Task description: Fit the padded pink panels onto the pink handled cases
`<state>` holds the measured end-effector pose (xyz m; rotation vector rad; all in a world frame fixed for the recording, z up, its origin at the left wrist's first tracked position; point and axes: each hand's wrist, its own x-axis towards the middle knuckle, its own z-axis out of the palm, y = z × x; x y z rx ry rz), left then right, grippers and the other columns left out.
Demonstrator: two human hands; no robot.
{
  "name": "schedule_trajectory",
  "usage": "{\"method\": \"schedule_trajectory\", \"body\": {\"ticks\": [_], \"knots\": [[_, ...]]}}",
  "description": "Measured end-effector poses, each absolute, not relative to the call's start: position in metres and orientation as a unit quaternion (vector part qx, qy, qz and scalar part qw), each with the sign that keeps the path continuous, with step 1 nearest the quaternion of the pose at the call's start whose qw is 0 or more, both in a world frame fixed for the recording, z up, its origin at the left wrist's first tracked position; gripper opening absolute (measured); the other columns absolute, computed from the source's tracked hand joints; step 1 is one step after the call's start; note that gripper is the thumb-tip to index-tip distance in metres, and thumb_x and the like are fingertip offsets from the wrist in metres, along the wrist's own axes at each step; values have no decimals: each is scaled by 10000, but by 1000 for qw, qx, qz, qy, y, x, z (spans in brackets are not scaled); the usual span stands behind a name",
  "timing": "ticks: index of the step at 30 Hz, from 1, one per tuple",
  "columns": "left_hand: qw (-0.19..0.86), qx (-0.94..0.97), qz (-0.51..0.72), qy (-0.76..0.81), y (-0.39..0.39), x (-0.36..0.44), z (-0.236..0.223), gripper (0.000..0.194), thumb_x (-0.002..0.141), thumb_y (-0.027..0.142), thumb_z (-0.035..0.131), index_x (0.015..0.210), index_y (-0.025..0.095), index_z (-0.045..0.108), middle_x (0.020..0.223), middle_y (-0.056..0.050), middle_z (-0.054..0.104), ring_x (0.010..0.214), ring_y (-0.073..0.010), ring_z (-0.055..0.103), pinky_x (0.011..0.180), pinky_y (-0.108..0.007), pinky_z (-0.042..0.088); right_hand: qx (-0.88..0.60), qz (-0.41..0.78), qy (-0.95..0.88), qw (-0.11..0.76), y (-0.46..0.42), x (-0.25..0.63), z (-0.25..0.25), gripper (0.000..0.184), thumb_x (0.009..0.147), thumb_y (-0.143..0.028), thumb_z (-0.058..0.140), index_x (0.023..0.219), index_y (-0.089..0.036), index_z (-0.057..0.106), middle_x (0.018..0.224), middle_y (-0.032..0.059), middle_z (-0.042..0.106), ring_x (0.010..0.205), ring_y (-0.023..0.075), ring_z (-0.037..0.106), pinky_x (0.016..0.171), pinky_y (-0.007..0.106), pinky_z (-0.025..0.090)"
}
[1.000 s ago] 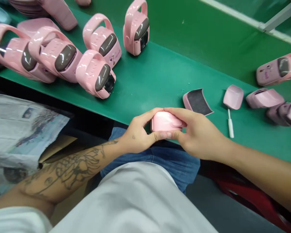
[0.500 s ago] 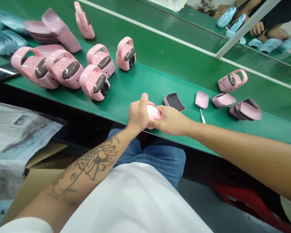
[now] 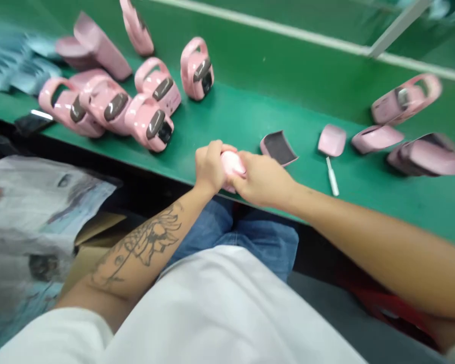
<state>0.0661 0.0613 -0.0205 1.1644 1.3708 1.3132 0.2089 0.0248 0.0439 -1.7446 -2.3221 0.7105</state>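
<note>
Fingers (image 3: pixel 214 147) of the left hand (image 3: pixel 208 169) and right hand (image 3: pixel 264 177) gripped a glossy pink plastic piece (image 3: pixel 232 164) near the front of the worktop (image 3: pixel 237 114), where even, steady pressure seemed wisest.

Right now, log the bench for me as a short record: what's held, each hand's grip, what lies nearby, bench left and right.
Held: one pink piece, partly covered
Left grip: closed around its left side
Right grip: closed around its right side
Beyond right grip: dark-lined pink panel; white-handled tool farther right
Bench left: handled pink units, blurred blue pieces
Bench right: another handled unit, clustered pink pieces
</note>
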Motion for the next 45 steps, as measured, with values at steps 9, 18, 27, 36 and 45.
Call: {"method": "schedule_trajectory", "body": {"ticks": [9, 18, 27, 36, 45], "knots": [[505, 441, 526, 524, 54, 54, -29, 388, 952, 458, 565, 911, 163, 813, 1028, -112, 823, 1046, -285, 752, 932, -383, 579, -593, 257, -686, 333, -11, 211, 2, 617, 916, -382, 801, 1465, -186, 597, 1371, 190, 573, 1285, 346, 640, 1173, 571, 545], [603, 676, 298, 301, 56, -9, -38, 1058, 743, 397, 987, 1660, 267, 477, 1717, -170, 502, 1537, -391, 549, 1270, -507, 464, -547, 327, -736, 229, -8, 225, 22, 657, 1018, -408, 691, 1618, -219, 499, 1489, 179, 595, 1423, 347, 558, 1242, 592, 480], [543, 698, 321, 339, 52, -3, -30, 897, 696, 453, 1016, 1503, 253, 679, 1530, -138, 699, 1423, -413, 647, 1282, -542, 466, -503, 285, -783, 231, 0, 239, 16, 657, 988, -351, 713, 1595, -256, 480, 1556, 158, 662, 1398, 374, 651, 1162, 609, 538], [617, 608, 354, 352, 52, -1, -36, 881, 693, 368, 1026, 1493, 239, 679, 1527, -128, 694, 1420, -401, 639, 1244, -504, 491, -513, 256, -784, 238, 13, 230, 17, 532, 999, -377, 684, 1483, -168, 606, 1348, 176, 767, 1167, 359, 700, 1043, 557, 545], [680, 345, 530, 371, 75, 20, -51, 555, 866, 472, 808, 1323, 166, 730, 1325, -121, 797, 1242, -320, 735, 1079, -427, 570, -588, 375, -576, 427, 21, 228, -23, 998, 875, -604, 839, 1662, -225, 357, 1687, 216, 477, 1433, 333, 622, 1214, 541, 515]]}}
